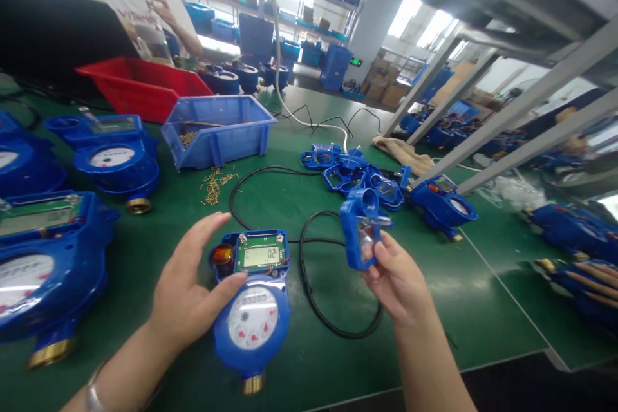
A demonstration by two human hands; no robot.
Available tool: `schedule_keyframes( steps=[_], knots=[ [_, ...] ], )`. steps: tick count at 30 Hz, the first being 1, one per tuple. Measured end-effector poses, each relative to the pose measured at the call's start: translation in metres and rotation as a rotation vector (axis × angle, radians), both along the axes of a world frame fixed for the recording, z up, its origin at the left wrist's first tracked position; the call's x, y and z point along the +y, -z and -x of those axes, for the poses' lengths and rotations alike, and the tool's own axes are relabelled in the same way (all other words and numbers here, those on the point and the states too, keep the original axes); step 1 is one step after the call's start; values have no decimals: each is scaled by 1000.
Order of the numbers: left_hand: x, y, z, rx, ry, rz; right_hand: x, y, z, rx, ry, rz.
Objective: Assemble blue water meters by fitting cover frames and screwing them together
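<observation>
Fingers of your left hand (190, 290): you are spreading them open against the left side of the water meter (253, 309); only the thumb is touching it, and nothing is gripped.
Fingers of your right hand (398, 280): you are closing them on the lower end of the cover (358, 235).
Meter position: it is lying dial-up on the green table (299, 360), with its brass fitting (252, 383) pointing toward you.
Cover position: you are holding it in the air, right of the meter, above the black cable (309, 283).
Meter handling (judged): it is probably heavy and stiff. The exposed display board (261, 254) at its far end looks fragile, so you are safer taking the round blue body by its sides.
Cover handling (judged): it is likely light, rigid plastic. The clear window may smudge or scratch, so the blue edges are the better hold.
Nearby: a pile of covers (357, 174) is lying beyond the meter to the right; a blue bin (217, 129) and spilled brass screws (217, 180) are sitting beyond it to the left.
</observation>
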State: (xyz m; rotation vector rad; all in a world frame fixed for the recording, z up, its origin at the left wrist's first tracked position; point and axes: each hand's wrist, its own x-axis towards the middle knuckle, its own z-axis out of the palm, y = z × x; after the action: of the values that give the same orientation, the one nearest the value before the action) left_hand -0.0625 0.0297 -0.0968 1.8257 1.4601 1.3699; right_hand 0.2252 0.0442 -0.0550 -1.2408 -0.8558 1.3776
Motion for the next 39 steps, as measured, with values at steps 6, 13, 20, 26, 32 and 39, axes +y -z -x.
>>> schedule_keyframes(
  steps=[6, 13, 20, 26, 32, 39],
  knots=[
    [-8, -66, -41, 170, 382, -233, -46, 3, 58, 432, -281, 175],
    [-1, -98, -71, 29, 467, 132, -68, 2, 81, 799, -529, 217],
    [4, -91, -75, 67, 426, 333, -71, -1, 62, 831, -519, 227],
    [-11, -92, -77, 285, 369, 349, -71, -2, 64, 778, -414, 258],
    [-16, -87, -81, 391, 261, 325, -71, -2, 69, 781, -358, 231],
    [-5, -86, -80, 391, 247, 300, -71, -1, 67, 762, -384, 218]
  ],
)
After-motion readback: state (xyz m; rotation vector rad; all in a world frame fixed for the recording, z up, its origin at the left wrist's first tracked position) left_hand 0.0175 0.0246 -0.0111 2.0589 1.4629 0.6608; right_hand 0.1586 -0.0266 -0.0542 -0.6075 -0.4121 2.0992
